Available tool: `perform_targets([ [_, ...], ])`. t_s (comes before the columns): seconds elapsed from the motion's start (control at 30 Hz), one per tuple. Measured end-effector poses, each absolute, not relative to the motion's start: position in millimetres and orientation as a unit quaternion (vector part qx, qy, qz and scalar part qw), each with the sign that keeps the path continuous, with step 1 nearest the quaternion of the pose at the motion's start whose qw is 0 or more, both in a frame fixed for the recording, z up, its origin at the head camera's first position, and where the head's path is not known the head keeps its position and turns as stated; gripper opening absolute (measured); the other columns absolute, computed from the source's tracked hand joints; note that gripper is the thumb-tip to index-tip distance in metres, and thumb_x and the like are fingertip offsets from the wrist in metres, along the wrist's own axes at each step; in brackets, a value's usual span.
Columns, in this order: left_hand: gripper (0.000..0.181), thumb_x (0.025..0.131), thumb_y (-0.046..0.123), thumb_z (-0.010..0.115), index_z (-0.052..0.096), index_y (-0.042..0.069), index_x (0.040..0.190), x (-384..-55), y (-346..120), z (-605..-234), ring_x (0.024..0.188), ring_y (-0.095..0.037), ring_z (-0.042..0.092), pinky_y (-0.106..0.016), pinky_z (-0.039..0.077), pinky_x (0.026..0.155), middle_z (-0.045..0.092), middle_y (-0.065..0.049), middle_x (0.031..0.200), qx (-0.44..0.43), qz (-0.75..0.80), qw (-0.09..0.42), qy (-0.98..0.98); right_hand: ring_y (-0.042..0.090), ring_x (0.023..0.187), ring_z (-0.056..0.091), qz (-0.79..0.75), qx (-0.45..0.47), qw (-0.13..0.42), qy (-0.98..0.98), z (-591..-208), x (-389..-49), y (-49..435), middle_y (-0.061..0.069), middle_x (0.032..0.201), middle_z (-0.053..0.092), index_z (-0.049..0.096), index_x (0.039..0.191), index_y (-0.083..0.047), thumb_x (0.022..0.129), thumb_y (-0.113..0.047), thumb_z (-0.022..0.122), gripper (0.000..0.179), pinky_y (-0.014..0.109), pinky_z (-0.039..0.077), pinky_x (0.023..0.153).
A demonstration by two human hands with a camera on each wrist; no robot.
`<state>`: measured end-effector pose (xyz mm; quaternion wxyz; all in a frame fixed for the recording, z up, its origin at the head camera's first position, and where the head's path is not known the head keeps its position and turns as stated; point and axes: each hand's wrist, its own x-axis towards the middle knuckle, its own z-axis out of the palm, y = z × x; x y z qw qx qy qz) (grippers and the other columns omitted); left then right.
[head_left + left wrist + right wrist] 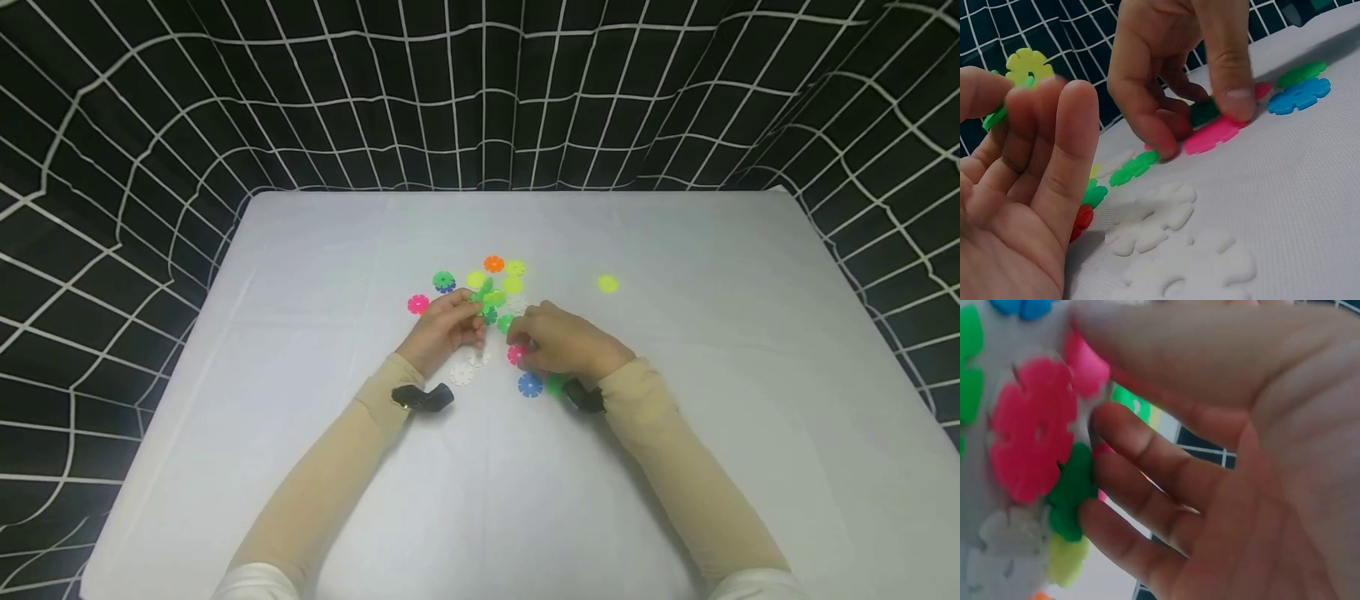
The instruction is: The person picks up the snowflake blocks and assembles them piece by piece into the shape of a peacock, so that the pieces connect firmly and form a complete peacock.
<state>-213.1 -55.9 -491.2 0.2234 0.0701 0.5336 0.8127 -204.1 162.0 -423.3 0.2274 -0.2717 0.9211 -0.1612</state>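
Near the middle of the table, my left hand (448,327) pinches a small cluster of joined notched plastic discs. A green disc (480,297) shows in it in the head view, and a yellow disc (1027,64) stands above the fingertips in the left wrist view. To its right, my right hand (561,340) reaches palm-down with thumb and finger at opposite edges of a pink disc (1213,137), pinching it close to the cloth. A dark green disc (1204,112) lies just behind, partly hidden by the fingers. Another pink disc (1035,428) appears in the right wrist view.
Loose discs lie around both hands: white (461,374), blue (530,384), pink (418,304), orange (493,264) and several green and yellow ones. One yellow disc (607,284) lies apart at the right. A black gridded curtain (480,100) hangs behind the white-covered table (225,400).
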Motion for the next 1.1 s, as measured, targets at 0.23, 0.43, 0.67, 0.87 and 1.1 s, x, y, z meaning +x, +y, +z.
perform_targets([
  [0.23, 0.012, 0.103, 0.008, 0.054, 0.055, 0.009, 0.091, -212.6, -57.5, -492.7, 0.076, -0.018, 0.069, -0.027, 0.059, 0.066, 0.068, -0.002, 0.078, 0.054, 0.806, 0.231, 0.542, 0.022, 0.097, 0.055, -0.158, -0.266, 0.186, 0.932, -427.3, -203.6, 158.1, 0.003, 0.098, 0.065, 0.071, 0.107, -0.009, 0.092, -0.012, 0.069, 0.015, 0.036, 0.053, 0.087],
  [0.43, 0.01, 0.102, 0.007, 0.053, 0.054, 0.009, 0.093, -212.5, -56.6, -492.3, 0.069, -0.014, 0.062, -0.025, 0.057, 0.066, 0.063, -0.001, 0.074, 0.056, 0.809, 0.223, 0.541, 0.022, 0.1, 0.054, -0.143, -0.24, 0.176, 0.944, -428.8, -203.4, 157.0, 0.003, 0.101, 0.063, 0.07, 0.122, -0.011, 0.093, -0.016, 0.07, 0.029, 0.038, 0.054, 0.086],
  [0.67, 0.012, 0.103, 0.005, 0.05, 0.053, 0.011, 0.093, -212.8, -56.7, -490.3, 0.071, -0.016, 0.065, -0.026, 0.058, 0.067, 0.065, -0.002, 0.076, 0.052, 0.822, 0.221, 0.523, 0.022, 0.099, 0.053, -0.121, -0.214, 0.176, 0.953, -425.1, -203.4, 157.5, 0.003, 0.099, 0.061, 0.071, 0.117, -0.01, 0.091, -0.022, 0.073, 0.029, 0.035, 0.053, 0.079],
  [0.87, 0.013, 0.104, 0.005, 0.049, 0.052, 0.011, 0.092, -212.5, -56.6, -490.1, 0.072, -0.017, 0.065, -0.026, 0.058, 0.067, 0.065, -0.003, 0.076, 0.055, 0.826, 0.223, 0.515, 0.022, 0.094, 0.053, -0.134, -0.204, 0.186, 0.952, -425.1, -205.8, 158.7, 0.003, 0.094, 0.061, 0.069, 0.11, -0.011, 0.09, -0.022, 0.073, 0.023, 0.033, 0.052, 0.075],
  [1.1, 0.013, 0.104, 0.007, 0.05, 0.053, 0.011, 0.093, -212.2, -54.8, -488.7, 0.079, -0.017, 0.071, -0.026, 0.058, 0.066, 0.07, -0.003, 0.08, 0.044, 0.82, 0.224, 0.525, 0.019, 0.076, 0.06, -0.254, -0.215, 0.147, 0.931, -423.1, -210.8, 165.1, 0.002, 0.086, 0.067, 0.068, 0.099, -0.012, 0.095, -0.02, 0.071, 0.009, 0.032, 0.053, 0.073],
])
